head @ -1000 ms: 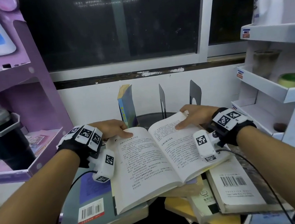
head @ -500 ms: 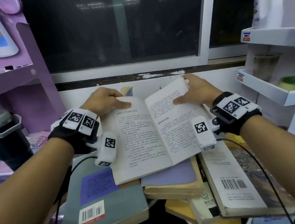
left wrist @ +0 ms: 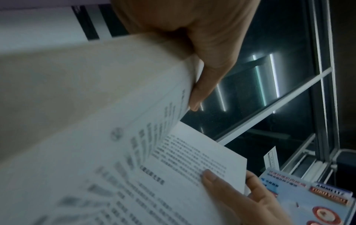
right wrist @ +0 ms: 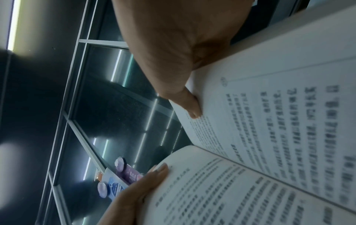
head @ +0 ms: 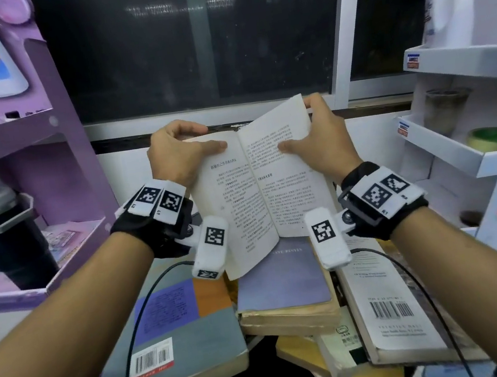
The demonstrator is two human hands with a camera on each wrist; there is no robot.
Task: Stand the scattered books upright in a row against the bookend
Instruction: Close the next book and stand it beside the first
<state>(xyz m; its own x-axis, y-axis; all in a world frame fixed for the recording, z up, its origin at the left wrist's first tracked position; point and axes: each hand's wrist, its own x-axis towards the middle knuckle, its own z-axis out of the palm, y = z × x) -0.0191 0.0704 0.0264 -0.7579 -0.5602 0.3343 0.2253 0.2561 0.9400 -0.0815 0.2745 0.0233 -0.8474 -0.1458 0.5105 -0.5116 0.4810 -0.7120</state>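
An open paperback with printed pages is raised above the pile, tilted up toward the window. My left hand grips its left half, thumb on the page and fingers curled behind. My right hand grips the right half the same way. The left wrist view shows the pages close up with my left thumb at their edge; the right wrist view shows the spread under my right thumb. Below lie a grey-and-purple book, a purple-covered book and a white book with a barcode. The bookend is hidden behind the open book.
A purple shelf unit stands on the left with a black tumbler on it. A white shelf unit stands on the right, holding a green roll. A dark window fills the back wall.
Both hands have lifted the open book up off the pile and toward the window, folding its halves closer. It now covers the bookends and the upright book seen earlier.
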